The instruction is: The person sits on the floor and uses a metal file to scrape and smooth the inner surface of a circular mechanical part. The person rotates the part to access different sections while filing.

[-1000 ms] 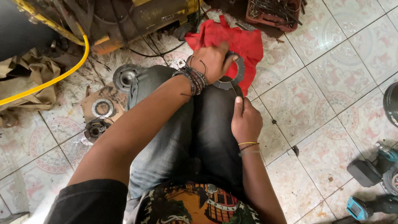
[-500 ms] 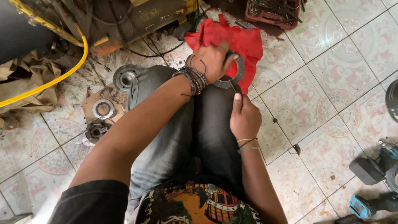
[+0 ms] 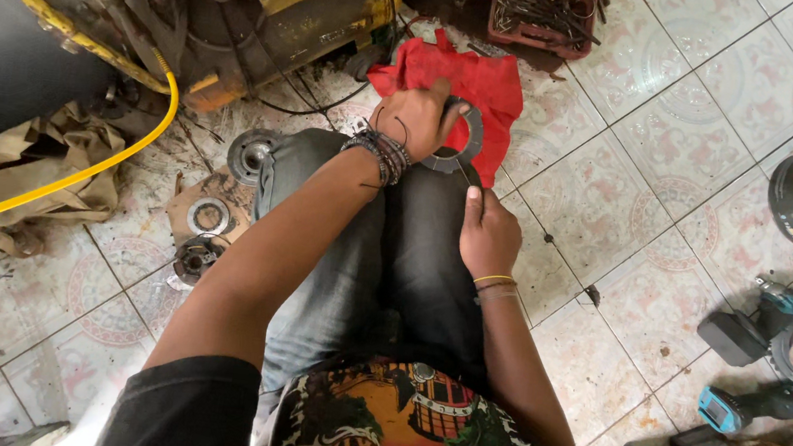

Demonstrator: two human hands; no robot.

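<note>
Left hand [image 3: 422, 115] fingers curled shut around the near-left rim of a flat grey toothed metal ring [image 3: 455, 139], held over the knees above a red cloth [image 3: 479, 87] on the tiled floor [image 3: 623, 180]. Right hand [image 3: 488, 236] sits just below the ring, fingers folded, thumb up, pinching something thin; can't tell what. Left hand is the one gripping.

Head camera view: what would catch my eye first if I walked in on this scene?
Probably the bright red cloth spread on the tiled floor just beyond the person's knees. On top of it, the left hand grips a flat grey metal ring, while the right hand rests on the knee. After that, the yellow hose curving across the left side past the dark machinery stands out.
</note>
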